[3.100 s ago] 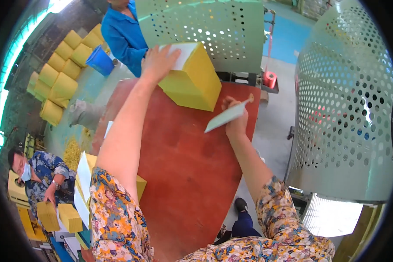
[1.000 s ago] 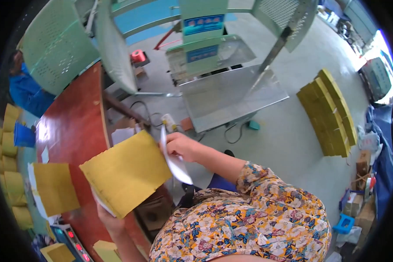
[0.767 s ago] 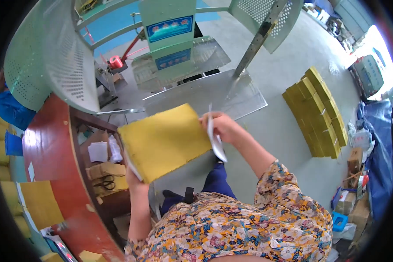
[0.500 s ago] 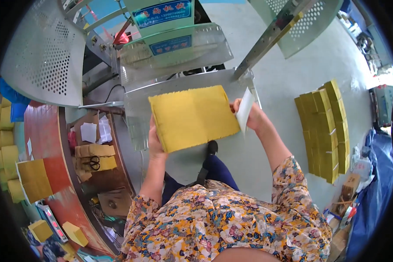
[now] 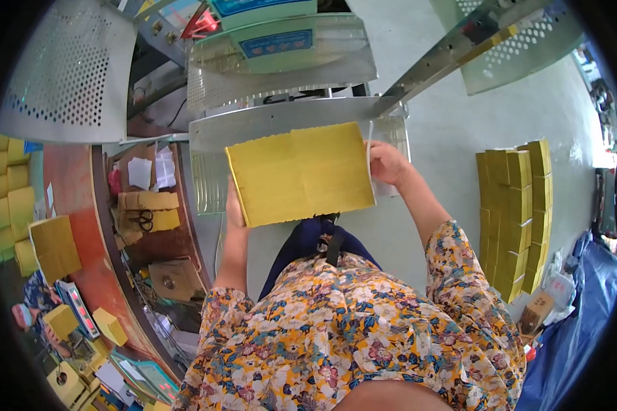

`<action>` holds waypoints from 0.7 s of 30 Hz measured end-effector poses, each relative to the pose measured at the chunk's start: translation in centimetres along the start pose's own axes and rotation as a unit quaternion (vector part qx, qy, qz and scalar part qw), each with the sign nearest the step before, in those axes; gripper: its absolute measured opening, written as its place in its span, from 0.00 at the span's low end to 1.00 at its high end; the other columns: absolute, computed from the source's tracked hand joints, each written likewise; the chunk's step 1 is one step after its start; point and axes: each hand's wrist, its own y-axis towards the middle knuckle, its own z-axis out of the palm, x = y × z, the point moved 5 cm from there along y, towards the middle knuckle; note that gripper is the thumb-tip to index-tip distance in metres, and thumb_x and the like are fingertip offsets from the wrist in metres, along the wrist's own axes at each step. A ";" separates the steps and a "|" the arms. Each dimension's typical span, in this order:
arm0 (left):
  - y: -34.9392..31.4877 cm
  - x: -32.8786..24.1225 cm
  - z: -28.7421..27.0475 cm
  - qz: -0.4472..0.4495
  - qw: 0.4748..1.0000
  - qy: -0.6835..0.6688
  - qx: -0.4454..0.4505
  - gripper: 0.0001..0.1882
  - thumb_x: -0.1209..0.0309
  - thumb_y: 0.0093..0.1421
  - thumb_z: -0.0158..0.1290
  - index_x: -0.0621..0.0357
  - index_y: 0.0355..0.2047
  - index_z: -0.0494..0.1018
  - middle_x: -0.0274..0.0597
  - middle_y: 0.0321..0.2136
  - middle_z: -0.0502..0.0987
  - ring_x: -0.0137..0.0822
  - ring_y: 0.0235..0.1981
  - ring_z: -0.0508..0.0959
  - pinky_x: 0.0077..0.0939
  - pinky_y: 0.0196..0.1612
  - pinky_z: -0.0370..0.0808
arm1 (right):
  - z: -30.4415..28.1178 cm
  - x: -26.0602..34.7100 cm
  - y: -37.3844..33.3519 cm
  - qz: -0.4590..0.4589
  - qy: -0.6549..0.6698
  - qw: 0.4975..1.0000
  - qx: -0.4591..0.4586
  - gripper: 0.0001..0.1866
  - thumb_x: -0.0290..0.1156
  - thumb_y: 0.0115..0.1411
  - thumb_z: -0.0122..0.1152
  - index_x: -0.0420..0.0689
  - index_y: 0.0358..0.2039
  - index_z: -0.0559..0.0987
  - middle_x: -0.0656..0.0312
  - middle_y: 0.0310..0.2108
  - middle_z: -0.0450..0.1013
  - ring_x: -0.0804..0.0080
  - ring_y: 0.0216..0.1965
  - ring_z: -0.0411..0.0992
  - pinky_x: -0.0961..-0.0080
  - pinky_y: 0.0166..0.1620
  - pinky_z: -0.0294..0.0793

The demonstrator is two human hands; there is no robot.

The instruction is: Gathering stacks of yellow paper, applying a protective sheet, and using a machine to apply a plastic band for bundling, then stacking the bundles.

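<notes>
A wide stack of yellow paper [image 5: 301, 175] with ragged edges is held up in front of me, between my two hands. My left hand [image 5: 236, 205] grips its left end; the fingers are mostly hidden behind and under the stack. At the right end, my right hand [image 5: 386, 163] is closed with its fingers bent toward the stack's edge. A thin white sheet [image 5: 370, 147] stands almost edge-on between that hand and the yellow paper, and the fingertips seem to press it there. The stack hangs just above the front of a metal machine table [image 5: 216, 130].
The machine's clear guard [image 5: 281, 65] rises beyond the table, and a slanting metal bar [image 5: 445, 61] crosses at the right. Yellow paper stacks [image 5: 511, 212] line the floor at right. A red-brown table [image 5: 82, 185] and a shelf with scissors [image 5: 145, 220] are at left; another person [image 5: 38, 301] is lower left.
The white sheet has turned from a slant to nearly edge-on, against the stack's right end. The yellow stack has levelled and shifted slightly up the view. My head view has moved a little.
</notes>
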 end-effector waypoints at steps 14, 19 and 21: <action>0.7 -4.9 3.6 0.087 0.996 -0.015 -0.013 0.29 0.55 0.70 0.40 0.50 0.68 0.52 0.38 0.62 0.60 0.33 0.63 0.60 0.31 0.64 0.57 | 1.0 -1.7 -1.8 -0.130 -0.136 0.945 -0.267 0.23 0.17 0.53 0.47 0.34 0.52 0.70 0.52 0.42 0.75 0.68 0.41 0.75 0.75 0.42 0.76; 0.7 -5.2 4.8 0.052 0.998 -0.029 -0.009 0.31 0.54 0.68 0.41 0.48 0.68 0.51 0.38 0.61 0.61 0.36 0.62 0.62 0.34 0.63 0.60 | 2.0 -1.6 -2.4 -0.171 -0.148 0.908 -0.352 0.25 0.15 0.52 0.45 0.35 0.53 0.71 0.49 0.44 0.75 0.64 0.42 0.75 0.72 0.44 0.76; 0.8 -5.3 4.9 0.067 0.998 -0.007 -0.015 0.32 0.52 0.67 0.42 0.48 0.68 0.50 0.39 0.61 0.61 0.38 0.61 0.63 0.36 0.62 0.63 | 1.3 -2.2 -1.8 -0.173 -0.116 0.927 -0.311 0.27 0.14 0.50 0.44 0.37 0.53 0.72 0.48 0.45 0.75 0.63 0.42 0.75 0.72 0.44 0.75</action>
